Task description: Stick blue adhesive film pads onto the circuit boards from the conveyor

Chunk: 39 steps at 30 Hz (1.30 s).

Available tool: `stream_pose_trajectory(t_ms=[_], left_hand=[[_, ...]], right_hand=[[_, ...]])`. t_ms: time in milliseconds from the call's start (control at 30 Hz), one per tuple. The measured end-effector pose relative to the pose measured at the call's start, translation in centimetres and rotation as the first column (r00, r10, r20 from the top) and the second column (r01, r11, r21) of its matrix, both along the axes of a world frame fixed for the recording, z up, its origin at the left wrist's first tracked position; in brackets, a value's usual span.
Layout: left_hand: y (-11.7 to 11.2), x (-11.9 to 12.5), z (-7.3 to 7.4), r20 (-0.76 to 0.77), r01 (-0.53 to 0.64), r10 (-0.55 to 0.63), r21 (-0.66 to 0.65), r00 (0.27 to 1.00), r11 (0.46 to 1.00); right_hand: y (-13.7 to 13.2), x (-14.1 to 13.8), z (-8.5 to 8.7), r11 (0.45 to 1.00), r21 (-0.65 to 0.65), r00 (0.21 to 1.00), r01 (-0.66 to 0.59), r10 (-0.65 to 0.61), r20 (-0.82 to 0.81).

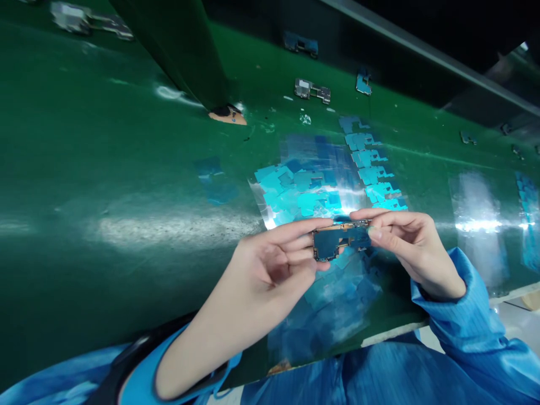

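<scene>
Over glossy green tabletop (93,152), circuit board (326,244).

A glossy green tabletop (118,152) spreads beneath and around the left hand (274,264) and right hand (409,242), a pale reflection (169,225) lying left of the left hand. Beyond that hand, a dark green post (177,50) slants upward. Farther off, a grey rail (422,49) runs diagonally; pale floor (512,326) shows right of and below the right hand.
</scene>
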<state>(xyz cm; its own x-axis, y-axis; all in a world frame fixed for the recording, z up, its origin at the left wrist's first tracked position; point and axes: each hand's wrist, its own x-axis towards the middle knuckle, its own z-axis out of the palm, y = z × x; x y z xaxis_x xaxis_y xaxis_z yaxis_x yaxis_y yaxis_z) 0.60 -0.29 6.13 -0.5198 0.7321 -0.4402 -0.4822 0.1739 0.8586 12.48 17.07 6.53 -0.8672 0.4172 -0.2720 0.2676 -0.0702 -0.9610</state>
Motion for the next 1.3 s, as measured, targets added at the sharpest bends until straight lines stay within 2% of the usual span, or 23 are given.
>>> stream_pose_trajectory(t_ms=[600, 1300], left_hand=[[-0.06, -0.06, 0.32, -0.050, 0.008, -0.011, -0.061, 0.999, 0.998], [-0.09, 0.02, 0.05, -0.104, 0.019, -0.032, -0.116, 0.994, 0.993]], right_hand=[[-0.20, -0.15, 0.13, 0.999, 0.027, 0.999, 0.037, -0.038, 0.018], [-0.27, -0.19, 0.10, 0.998, 0.050, 0.999, 0.037, -0.038, 0.016]])
